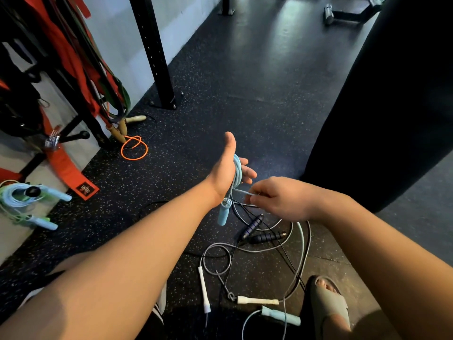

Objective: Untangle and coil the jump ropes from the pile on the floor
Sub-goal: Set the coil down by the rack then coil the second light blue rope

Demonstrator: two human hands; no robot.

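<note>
My left hand [226, 168] is raised over the floor, thumb up, with several loops of a light blue jump rope [237, 173] wound round its palm and fingers. One blue handle [223, 213] of this rope dangles below the wrist. My right hand [277, 197] pinches the same rope's free strand just right of the left hand. Beneath them lies the tangled pile [264, 246]: a rope with dark ribbed handles [253, 225], a grey rope with white handles [257, 301], and the other light blue handle [282, 315].
Coiled blue and green ropes [27, 202] lie at the left by a pale mat. An orange rope [134, 147] with wooden handles sits near a black rack post [157, 60]. A black punching bag [392, 94] stands on the right. My sandalled foot [328, 300] is beside the pile.
</note>
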